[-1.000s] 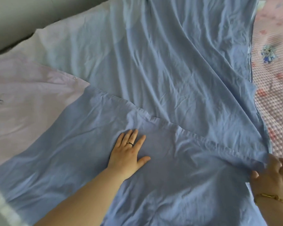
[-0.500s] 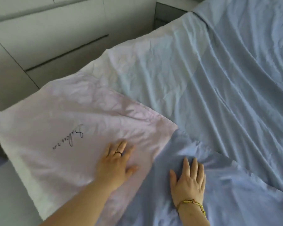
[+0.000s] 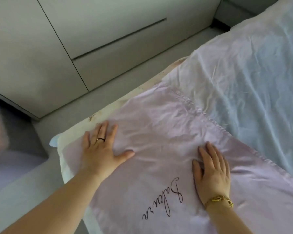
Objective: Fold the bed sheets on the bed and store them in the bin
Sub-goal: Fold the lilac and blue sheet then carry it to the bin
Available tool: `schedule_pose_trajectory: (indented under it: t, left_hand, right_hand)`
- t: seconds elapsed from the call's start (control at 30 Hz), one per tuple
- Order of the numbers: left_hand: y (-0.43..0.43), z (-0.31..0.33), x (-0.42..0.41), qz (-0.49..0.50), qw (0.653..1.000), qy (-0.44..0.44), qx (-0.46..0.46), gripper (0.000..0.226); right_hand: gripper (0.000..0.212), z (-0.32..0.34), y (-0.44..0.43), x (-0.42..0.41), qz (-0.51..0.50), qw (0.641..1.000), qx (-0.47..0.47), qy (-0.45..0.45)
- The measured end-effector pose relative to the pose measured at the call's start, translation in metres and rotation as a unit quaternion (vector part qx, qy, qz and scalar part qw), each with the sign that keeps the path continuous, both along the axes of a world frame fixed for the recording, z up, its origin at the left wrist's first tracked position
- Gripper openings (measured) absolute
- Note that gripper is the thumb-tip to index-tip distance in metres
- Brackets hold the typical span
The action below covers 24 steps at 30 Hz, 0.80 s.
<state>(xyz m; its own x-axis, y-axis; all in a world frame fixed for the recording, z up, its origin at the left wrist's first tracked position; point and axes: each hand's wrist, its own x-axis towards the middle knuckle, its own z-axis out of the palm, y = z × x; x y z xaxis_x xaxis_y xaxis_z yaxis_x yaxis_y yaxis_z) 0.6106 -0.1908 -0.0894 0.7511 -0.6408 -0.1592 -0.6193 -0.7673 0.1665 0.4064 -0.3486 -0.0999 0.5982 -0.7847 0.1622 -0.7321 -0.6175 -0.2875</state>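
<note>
1. A bed fills the right and lower part of the view. It stands beside pale grey cabinet fronts point(image 3: 108, 39) that have a long recessed handle, and a strip of grey floor point(image 3: 15, 183) runs between them. The cream mattress edge point(image 3: 125, 102) shows bare along the bed's left side.
2. The pink sheet point(image 3: 159, 132) lies flat over the bed corner nearest the cabinets. Its stitched hem runs diagonally and dark script lettering point(image 3: 166, 200) crosses its lower part. Beyond the hem, the blue sheet point(image 3: 252, 81) is spread out, creased, over the rest of the bed.
3. The left hand point(image 3: 100, 149) lies palm down on the pink sheet near its left edge. Its fingers are straight and slightly spread, so it presses the cloth without gripping it. One finger carries a dark ring point(image 3: 101, 139).
4. The right hand point(image 3: 211, 174) also lies flat on the pink sheet, with straight fingers that hold nothing. It sits just beside the lettering and well apart from the left hand. A gold bracelet point(image 3: 220, 200) circles the wrist.
5. This looks like smoothing before or between folds, so the task seems to be in an early stage.
   - No compact folded bundle is visible, and the blue sheet lies open across the bed.
   - The bin is not in view, so the remaining folds and all of the storing appear to be left.
   - I cannot tell whether the pink and blue cloth are one piece or two.
</note>
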Motion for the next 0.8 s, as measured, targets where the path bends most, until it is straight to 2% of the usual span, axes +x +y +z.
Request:
schedule_pose_trajectory:
  t: [0.07, 0.13, 0.2, 0.3, 0.37, 0.43, 0.53, 0.6, 0.63, 0.73, 0.8]
  left_hand:
    - [0.000, -0.003, -0.002, -0.010, 1.000, -0.003, -0.010, 0.115]
    - [0.001, -0.008, 0.001, -0.006, 1.000, 0.015, -0.020, 0.111]
    - [0.001, -0.010, 0.004, -0.013, 0.999, 0.033, -0.008, 0.102]
    - [0.003, -0.012, 0.010, -0.031, 0.998, 0.052, -0.006, 0.092]
    - [0.003, -0.008, 0.010, -0.028, 0.997, 0.062, -0.022, 0.100]
    - [0.004, -0.004, 0.013, -0.031, 0.997, 0.047, -0.055, 0.112]
    - [0.017, 0.005, 0.029, 0.010, 0.990, 0.085, -0.109, 0.111]
    - [0.028, 0.008, 0.043, 0.042, 0.990, 0.065, -0.114, 0.101]
    - [0.031, 0.009, 0.048, 0.047, 0.991, 0.068, -0.103, 0.093]
    - [0.029, 0.007, 0.052, 0.071, 0.993, 0.069, -0.065, 0.073]
    - [0.024, 0.006, 0.053, 0.073, 0.993, 0.074, -0.048, 0.072]
  right_hand:
    - [0.066, 0.007, -0.017, 0.014, -0.022, 0.999, 0.048, -0.007]
    - [0.082, 0.023, -0.036, 0.046, -0.094, 0.985, 0.144, -0.005]
    - [0.075, 0.031, -0.061, 0.081, -0.133, 0.969, 0.209, 0.007]
    - [0.071, 0.041, -0.084, 0.120, -0.114, 0.950, 0.292, 0.003]
    - [0.051, 0.045, -0.089, 0.133, -0.094, 0.939, 0.331, -0.006]
    - [0.018, 0.048, -0.090, 0.136, -0.059, 0.947, 0.315, 0.003]
    - [0.015, 0.050, -0.091, 0.144, -0.029, 0.970, 0.241, -0.013]
    - [0.012, 0.048, -0.089, 0.151, -0.030, 0.977, 0.210, -0.026]
    - [0.010, 0.043, -0.086, 0.154, -0.026, 0.981, 0.194, -0.003]
    - [0.032, 0.022, -0.073, 0.160, -0.016, 0.985, 0.102, 0.139]
    - [0.047, 0.016, -0.068, 0.163, -0.025, 0.985, 0.056, 0.164]
